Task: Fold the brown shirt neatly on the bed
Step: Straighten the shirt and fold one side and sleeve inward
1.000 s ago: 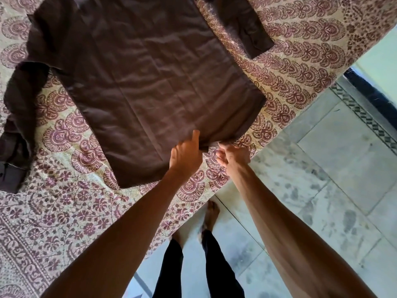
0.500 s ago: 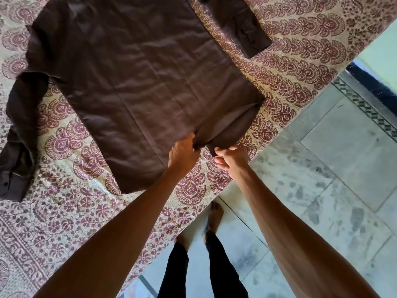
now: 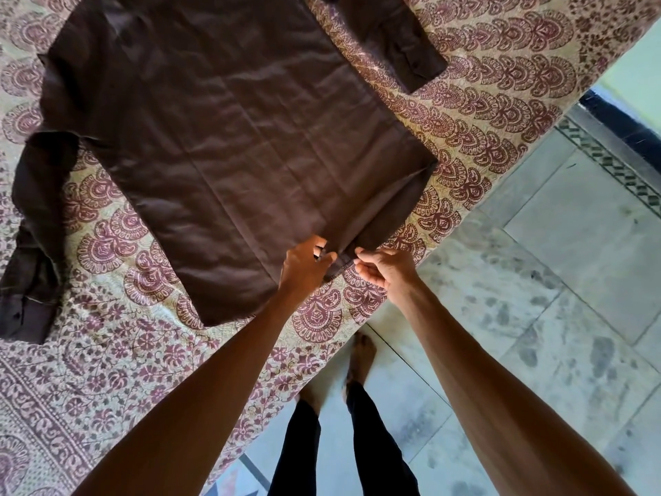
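Note:
The brown shirt (image 3: 221,145) lies spread flat on the bed (image 3: 483,112), hem toward me. One sleeve (image 3: 32,223) trails off at the left and the other sleeve (image 3: 397,44) lies at the top right. At the hem's right part, my left hand (image 3: 304,266) and my right hand (image 3: 382,270) both pinch the fabric edge, close together. The hem's right corner is tucked under, forming a slanted fold between my hands and the shirt's right side.
A patterned maroon-and-cream bedsheet (image 3: 107,370) covers the bed, whose edge runs diagonally from lower middle to upper right. Beyond it is a marble tile floor (image 3: 554,298). My bare feet and black trousers (image 3: 357,424) stand next to the bed edge.
The shirt's lower right corner, flat a second ago, has been folded under. Both hands have closed into pinches on the hem and moved slightly closer together.

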A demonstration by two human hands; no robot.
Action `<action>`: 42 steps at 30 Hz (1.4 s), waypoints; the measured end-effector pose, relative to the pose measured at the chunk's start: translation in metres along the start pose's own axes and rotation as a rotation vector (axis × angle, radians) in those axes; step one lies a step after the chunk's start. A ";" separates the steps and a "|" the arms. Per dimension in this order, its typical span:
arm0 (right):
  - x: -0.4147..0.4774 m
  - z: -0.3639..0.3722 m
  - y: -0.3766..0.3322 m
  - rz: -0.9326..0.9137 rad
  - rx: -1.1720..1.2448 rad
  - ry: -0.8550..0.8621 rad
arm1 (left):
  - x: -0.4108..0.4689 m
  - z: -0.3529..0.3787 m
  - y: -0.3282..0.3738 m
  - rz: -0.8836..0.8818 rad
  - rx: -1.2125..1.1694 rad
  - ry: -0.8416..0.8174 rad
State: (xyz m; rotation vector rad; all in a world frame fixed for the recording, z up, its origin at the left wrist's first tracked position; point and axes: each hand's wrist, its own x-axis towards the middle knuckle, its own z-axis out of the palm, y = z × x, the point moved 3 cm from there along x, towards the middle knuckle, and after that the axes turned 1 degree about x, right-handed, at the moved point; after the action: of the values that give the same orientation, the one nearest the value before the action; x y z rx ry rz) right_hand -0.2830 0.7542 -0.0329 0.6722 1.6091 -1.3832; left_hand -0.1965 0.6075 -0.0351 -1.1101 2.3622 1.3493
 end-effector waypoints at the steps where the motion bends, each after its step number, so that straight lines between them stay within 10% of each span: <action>1: 0.002 0.000 0.001 -0.035 -0.077 0.016 | 0.002 -0.001 0.000 -0.031 -0.007 0.027; 10: -0.002 0.010 0.006 -0.346 -0.643 0.379 | 0.006 -0.006 -0.001 -0.048 -0.015 0.010; 32: 0.029 -0.029 -0.015 -0.054 -0.413 0.274 | -0.003 0.008 0.016 0.434 0.432 -0.347; 38: 0.053 -0.051 -0.097 -0.254 -0.053 0.327 | 0.029 0.013 0.038 0.370 0.268 -0.120; 42: 0.068 -0.049 -0.147 -0.534 -0.386 0.398 | 0.049 0.025 0.060 0.400 0.352 -0.120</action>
State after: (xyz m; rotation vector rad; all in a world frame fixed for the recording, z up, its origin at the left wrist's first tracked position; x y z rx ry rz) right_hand -0.4517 0.7578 -0.0215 0.3019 2.4242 -1.2854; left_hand -0.2765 0.6203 -0.0347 -0.4654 2.6821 1.0025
